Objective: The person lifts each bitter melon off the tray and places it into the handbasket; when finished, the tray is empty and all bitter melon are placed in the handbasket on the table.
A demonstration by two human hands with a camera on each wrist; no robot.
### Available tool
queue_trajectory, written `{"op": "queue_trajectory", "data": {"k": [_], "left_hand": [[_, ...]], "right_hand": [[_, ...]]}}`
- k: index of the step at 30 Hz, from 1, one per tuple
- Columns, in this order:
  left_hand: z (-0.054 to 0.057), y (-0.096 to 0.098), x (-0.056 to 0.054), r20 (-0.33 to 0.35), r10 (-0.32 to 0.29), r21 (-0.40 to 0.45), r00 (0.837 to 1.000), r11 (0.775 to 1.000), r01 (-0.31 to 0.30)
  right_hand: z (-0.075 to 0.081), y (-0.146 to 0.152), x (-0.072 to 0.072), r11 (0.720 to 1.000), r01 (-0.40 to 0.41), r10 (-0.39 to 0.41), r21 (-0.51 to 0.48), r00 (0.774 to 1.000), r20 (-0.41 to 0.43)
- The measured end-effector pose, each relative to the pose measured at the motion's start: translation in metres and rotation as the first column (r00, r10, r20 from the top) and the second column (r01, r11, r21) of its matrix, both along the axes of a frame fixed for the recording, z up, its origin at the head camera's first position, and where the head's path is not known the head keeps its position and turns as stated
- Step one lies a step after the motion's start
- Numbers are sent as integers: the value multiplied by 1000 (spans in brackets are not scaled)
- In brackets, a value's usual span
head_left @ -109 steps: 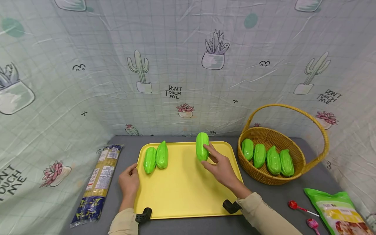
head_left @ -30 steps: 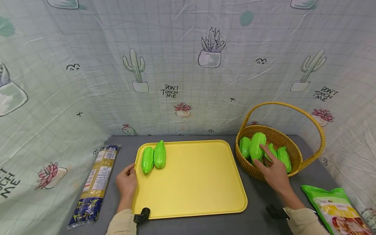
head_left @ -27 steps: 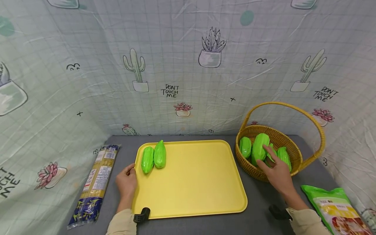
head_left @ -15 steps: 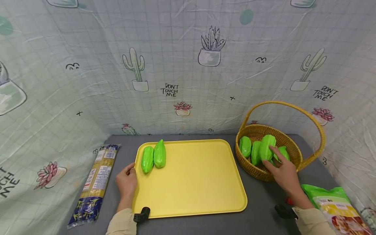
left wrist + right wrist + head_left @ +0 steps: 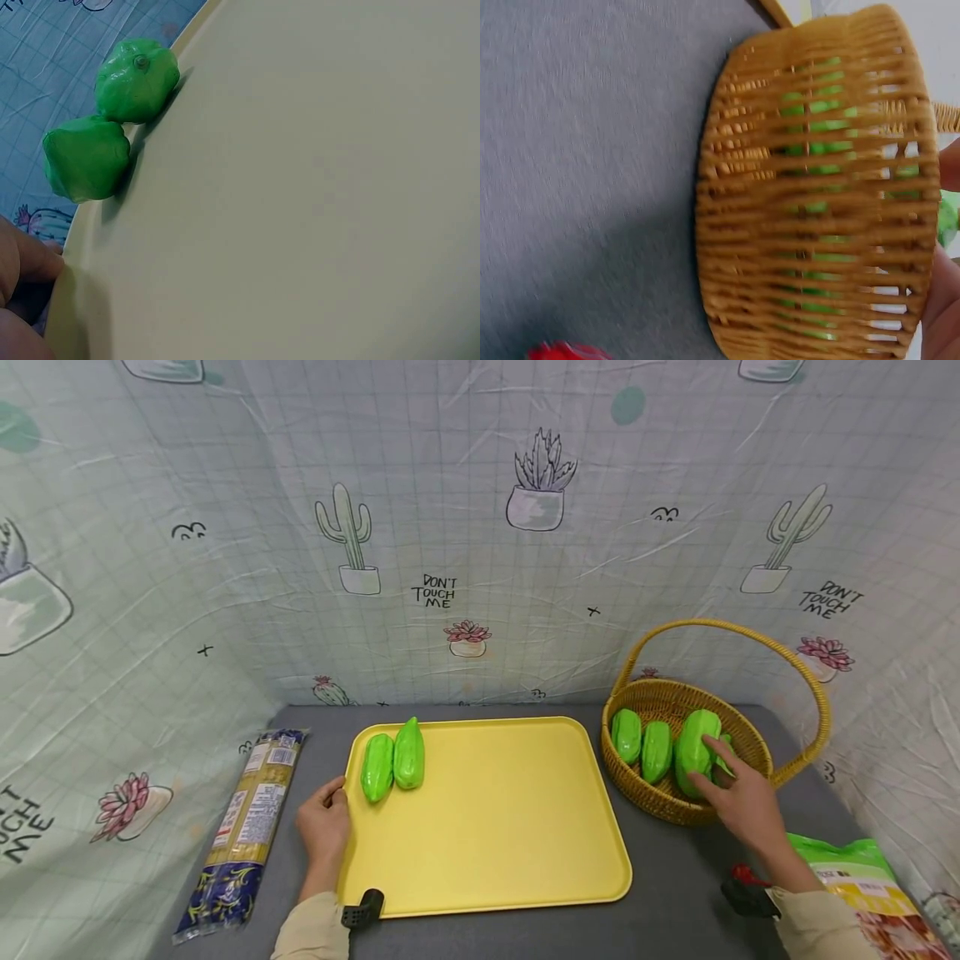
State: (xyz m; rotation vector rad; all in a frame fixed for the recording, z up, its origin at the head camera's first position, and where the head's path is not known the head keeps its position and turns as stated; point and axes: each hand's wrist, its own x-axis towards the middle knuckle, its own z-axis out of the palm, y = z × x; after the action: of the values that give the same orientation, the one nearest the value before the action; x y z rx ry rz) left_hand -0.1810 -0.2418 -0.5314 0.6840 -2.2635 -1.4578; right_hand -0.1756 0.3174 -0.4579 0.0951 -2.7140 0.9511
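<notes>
In the head view my right hand (image 5: 746,797) pinches a ridged, glossy green vegetable-shaped piece (image 5: 696,753) between thumb and fingers. That piece is within the wicker basket (image 5: 660,806), above or among others like it; whether it touches them is unclear. Two matching green pieces (image 5: 656,752) lie to its left, and another peeks out behind my fingers. My left hand (image 5: 324,822) grips the left rim of the yellow tray (image 5: 487,860), fingers curled. Two green pieces (image 5: 86,159) lie side by side at the tray's left end. Basket weave covers most of the right wrist view.
A long noodle packet (image 5: 247,835) lies left of the tray. Right of the tray, a red lollipop (image 5: 746,874) and a green-topped snack bag (image 5: 862,885) lie near my right forearm. The basket handle (image 5: 780,647) arches high. A printed curtain (image 5: 480,527) hangs behind.
My right hand has carried the green piece from above the tray into the basket, then rightward across it and slightly lower. My left hand stays at the tray's rim.
</notes>
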Motion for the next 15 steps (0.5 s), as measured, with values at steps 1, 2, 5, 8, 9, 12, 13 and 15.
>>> {"op": "queue_trajectory", "data": {"k": [1,2,5,8,9,12,13,15], "left_hand": [[0,0,0,0,1,-1,1000,1000,-1],[0,0,0,-1,1,-1,1000,1000,-1],[0,0,0,0,3,-6,1000,1000,-3],[0,0,0,1,7,-10,1000,1000,-7],[0,0,0,1,9,-11,1000,1000,-9],[1,1,0,1,11,-12,1000,1000,-11],[1,1,0,1,12,-11,1000,1000,-12],[1,1,1,1,12,-9,1000,1000,-12]], "right_hand": [[0,2,0,1000,-3,3,9,1000,-3],[1,3,-1,1000,-8,8,16,1000,-3],[3,7,-1,999,-15,15,29,1000,19],[4,10,-3,998,-20,17,52,998,53],[5,11,-4,998,-23,18,61,997,69],[7,12,-7,996,-30,21,87,995,98],[7,13,-8,995,-32,22,95,994,109],[9,14,-9,994,-35,21,105,991,130]]}}
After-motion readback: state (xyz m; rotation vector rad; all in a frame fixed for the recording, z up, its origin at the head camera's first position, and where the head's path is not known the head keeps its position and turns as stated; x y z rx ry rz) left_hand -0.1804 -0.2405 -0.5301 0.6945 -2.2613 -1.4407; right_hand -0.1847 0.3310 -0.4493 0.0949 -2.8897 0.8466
